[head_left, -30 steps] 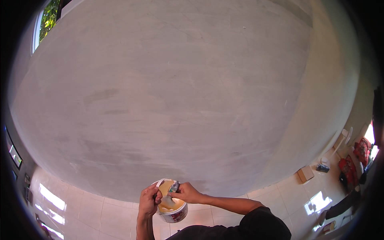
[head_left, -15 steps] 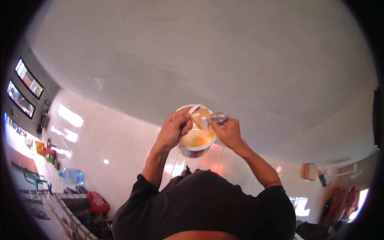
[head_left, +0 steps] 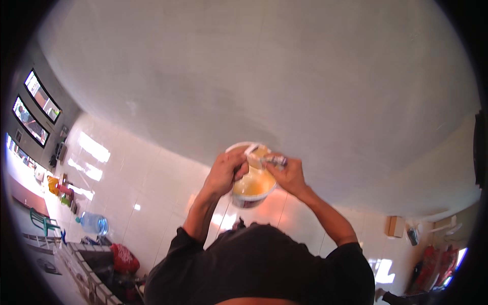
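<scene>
A white bucket (head_left: 249,204) with creamy yellowish contents and a smeared inner wall is held up in front of my body. My left hand (head_left: 223,172) is closed at the bucket's left rim; a white strip shows beside its fingers, its kind unclear. In my closed right hand (head_left: 290,175) is a short flat tool (head_left: 259,156) with a broad pale head and a greyish patterned grip. Its head is over the far part of the bucket, close to my left fingers. Whether it is a brush or a scraper, I cannot tell.
A large grey wall (head_left: 244,71) rises ahead. Below lies a glossy tiled floor (head_left: 152,188). To the left are a blue water jug (head_left: 95,223), a red bag (head_left: 124,258) and a green chair (head_left: 43,222). A cardboard box (head_left: 395,226) stands at the right.
My hands and the bucket appear slightly lower in view. The tool's pale head has turned and moved upward in the bucket, nearer my left fingers and the white strip.
</scene>
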The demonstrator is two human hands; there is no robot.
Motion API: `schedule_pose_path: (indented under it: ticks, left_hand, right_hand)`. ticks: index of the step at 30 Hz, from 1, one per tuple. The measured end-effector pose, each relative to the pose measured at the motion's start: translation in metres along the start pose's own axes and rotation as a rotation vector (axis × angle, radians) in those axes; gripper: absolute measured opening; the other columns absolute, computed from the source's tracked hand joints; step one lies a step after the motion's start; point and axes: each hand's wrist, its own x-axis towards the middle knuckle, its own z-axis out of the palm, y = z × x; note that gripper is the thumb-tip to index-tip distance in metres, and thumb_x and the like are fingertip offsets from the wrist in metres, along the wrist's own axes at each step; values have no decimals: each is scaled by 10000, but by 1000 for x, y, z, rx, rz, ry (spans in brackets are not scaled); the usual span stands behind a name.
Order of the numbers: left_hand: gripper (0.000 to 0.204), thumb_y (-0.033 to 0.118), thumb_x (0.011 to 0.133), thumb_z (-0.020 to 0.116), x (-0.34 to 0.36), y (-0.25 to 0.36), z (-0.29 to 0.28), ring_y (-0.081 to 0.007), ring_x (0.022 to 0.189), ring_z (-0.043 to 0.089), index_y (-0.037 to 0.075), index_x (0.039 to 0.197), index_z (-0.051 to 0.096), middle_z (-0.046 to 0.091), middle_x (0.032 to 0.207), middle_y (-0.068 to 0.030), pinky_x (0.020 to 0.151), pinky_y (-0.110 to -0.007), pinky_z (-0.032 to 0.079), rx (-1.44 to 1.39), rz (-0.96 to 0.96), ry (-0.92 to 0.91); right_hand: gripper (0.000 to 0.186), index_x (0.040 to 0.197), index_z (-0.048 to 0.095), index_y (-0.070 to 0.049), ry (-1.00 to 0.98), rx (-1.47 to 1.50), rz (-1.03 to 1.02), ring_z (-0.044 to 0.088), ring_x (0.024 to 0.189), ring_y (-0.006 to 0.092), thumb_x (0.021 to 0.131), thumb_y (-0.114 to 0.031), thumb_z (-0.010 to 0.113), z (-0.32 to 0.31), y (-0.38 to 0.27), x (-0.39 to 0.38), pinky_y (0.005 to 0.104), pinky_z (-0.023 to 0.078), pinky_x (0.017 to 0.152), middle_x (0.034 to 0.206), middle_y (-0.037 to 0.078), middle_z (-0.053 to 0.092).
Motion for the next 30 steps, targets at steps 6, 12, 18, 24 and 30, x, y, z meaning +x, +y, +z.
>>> schedule_pose_path:
  ticks: [6, 12, 18, 24, 30]
  left_hand:
    - [297, 167, 978, 387, 3, -6, -10, -40, 500, 341, -16, 1086, 594, 429, 576, 45, 475, -197, 253, -60, -56, -32]
    - [348, 131, 956, 410, 3, 3, -6, -42, 509, 342, -80, 1200, 543, 436, 586, 37, 486, -192, 274, -98, 18, -80]
    - [393, 138, 936, 419, 4, 5, -4, -44, 523, 355, -95, 1235, 523, 426, 587, 43, 483, -190, 279, -77, 12, -92]
    - [414, 158, 934, 428, 6, 1, -1, -45, 521, 356, -95, 1248, 519, 416, 590, 49, 487, -198, 279, -50, -9, -47]
    - [353, 160, 952, 413, 3, 0, -2, -33, 493, 332, -58, 1189, 556, 423, 579, 50, 453, -189, 256, -77, -16, -35]
  right_hand:
    - [297, 1040, 644, -70, 93, -347, -480, 654, 666, 284, 759, -130, 715, 10, 31, 3, 357, 528, 572, 845, 118, 678]
    - [232, 978, 683, -19, -30, -92, -15, 675, 699, 137, 841, -206, 697, 3, -2, -1, 287, 524, 584, 795, 121, 697]
    - [242, 912, 694, 41, -155, 490, 234, 649, 685, 99, 877, -198, 691, 17, -1, -3, 229, 513, 641, 766, 75, 706]
    - [277, 886, 703, 21, -74, 265, 262, 635, 637, 86, 859, -256, 699, 11, 17, -4, 262, 505, 589, 686, 68, 691]
    - [189, 887, 666, -15, 129, -171, -148, 607, 491, 237, 794, -172, 715, 2, 0, -2, 319, 482, 476, 660, 137, 639]
